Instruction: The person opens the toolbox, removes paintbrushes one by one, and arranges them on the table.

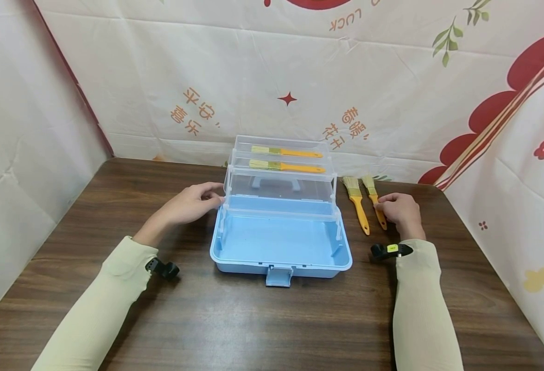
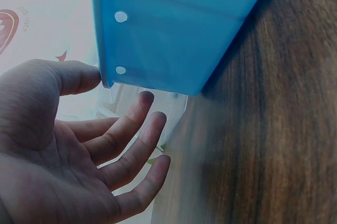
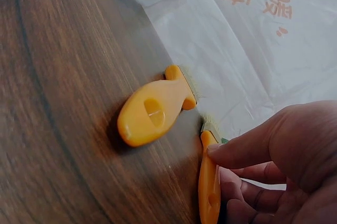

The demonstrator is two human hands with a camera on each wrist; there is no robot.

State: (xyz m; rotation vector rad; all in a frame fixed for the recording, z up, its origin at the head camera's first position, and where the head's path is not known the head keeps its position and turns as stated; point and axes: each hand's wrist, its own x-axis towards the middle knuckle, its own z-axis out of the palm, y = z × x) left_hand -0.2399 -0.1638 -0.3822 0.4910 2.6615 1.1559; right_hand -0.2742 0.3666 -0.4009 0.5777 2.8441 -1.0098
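On the left side of the wooden table [image 1: 235, 330], the left hand [image 1: 184, 206] was beside the blue toolbox [image 1: 276, 239], its thumb touching the rim while the other fingers were spread and loosely bent, gripping nothing. The toolbox lay open between the two hands, its latch [image 1: 278, 277] projecting at the near edge and its clear trays [image 1: 318, 188] raised at the back, with two yellow-handled paintbrushes [image 1: 302, 168] lying in them, bristles to the left. Right of the box, a wider paintbrush [image 1: 359, 208] rested on the tabletop, apart from both hands. Just beside it lay a narrower paintbrush [image 1: 372, 193], its handle pinched between thumb and fingers of the right hand [image 1: 401, 210]. The left wrist view showed two pale round studs [image 2: 120, 17] on the toolbox's side wall, which the head view did not; the right wrist view showed fingers curled behind the narrower handle, hidden from the head camera by the back of the hand. Only the head view took in the brushes in the trays.
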